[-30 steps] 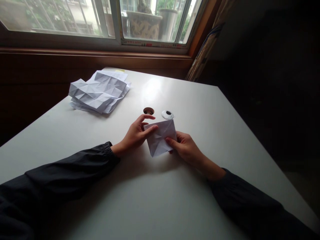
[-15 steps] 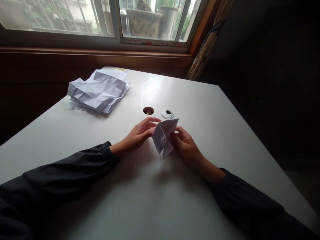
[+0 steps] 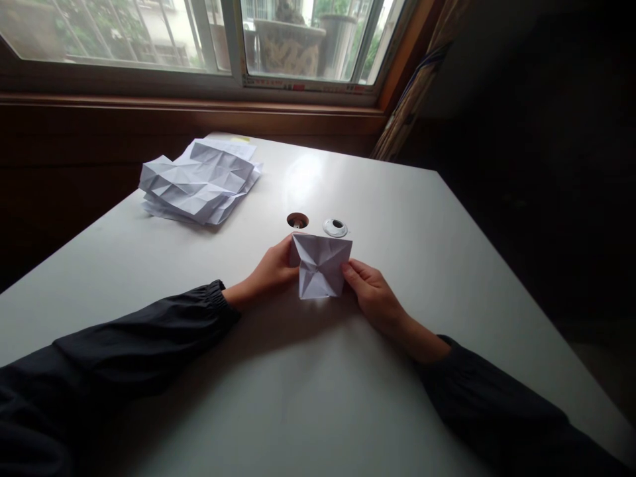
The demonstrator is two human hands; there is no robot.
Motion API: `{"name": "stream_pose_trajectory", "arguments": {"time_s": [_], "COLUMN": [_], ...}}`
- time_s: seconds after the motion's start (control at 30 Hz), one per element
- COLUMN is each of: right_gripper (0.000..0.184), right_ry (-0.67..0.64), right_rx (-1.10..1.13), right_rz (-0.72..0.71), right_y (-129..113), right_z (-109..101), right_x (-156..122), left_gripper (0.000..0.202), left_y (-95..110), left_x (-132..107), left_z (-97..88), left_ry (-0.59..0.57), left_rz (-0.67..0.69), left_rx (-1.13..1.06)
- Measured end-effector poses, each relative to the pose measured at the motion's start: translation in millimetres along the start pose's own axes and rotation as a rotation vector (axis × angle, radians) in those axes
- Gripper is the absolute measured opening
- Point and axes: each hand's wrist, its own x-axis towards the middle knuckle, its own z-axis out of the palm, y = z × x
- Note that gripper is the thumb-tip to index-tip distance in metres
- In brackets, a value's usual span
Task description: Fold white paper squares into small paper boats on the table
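Observation:
A small piece of folded white paper (image 3: 325, 265) is held up over the white table (image 3: 298, 397), with creases meeting near its middle. My right hand (image 3: 372, 291) pinches its right edge between thumb and fingers. At the left edge is my left hand (image 3: 268, 270), closed on the paper, its fingertips partly hidden behind it. The paper's far side cannot be seen.
A stack of creased white sheets (image 3: 199, 182) lies at the table's far left. Behind the folded paper are a round hole (image 3: 297, 220) in the tabletop and a loose ring-shaped cover (image 3: 335, 228). A window (image 3: 303, 46) and a gathered curtain (image 3: 410, 99) border the far side.
The folded paper has been spread from a narrow, bent shape into a flatter, squarish face turned toward me. My left hand has closed on its left side; my right hand keeps its hold.

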Motion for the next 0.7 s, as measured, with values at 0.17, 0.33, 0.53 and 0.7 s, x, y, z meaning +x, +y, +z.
{"name": "stream_pose_trajectory", "arguments": {"time_s": [0.17,0.33,0.53,0.7], "right_gripper": [0.033,0.046,0.051,0.050], "right_ry": [-0.074,-0.100,-0.084,-0.023], "right_rx": [-0.065,-0.157,0.025,0.052], "right_rz": [-0.005,-0.018,-0.029,-0.074], "right_y": [-7,-11,-7,-6], "right_z": [-1,-4,-3,-3], "right_x": [-3,-1,2,1], "left_gripper": [0.050,0.044,0.039,0.023], "left_y": [9,9,8,16], "left_x": [0,1,0,-3], "left_z": [-1.1,-3.1,-2.9,0.5], "left_ry": [0.022,-0.009,-0.064,-0.261], "left_rz": [0.017,-0.017,-0.037,0.037], "left_rx": [0.119,0.220,0.292,0.317]}}
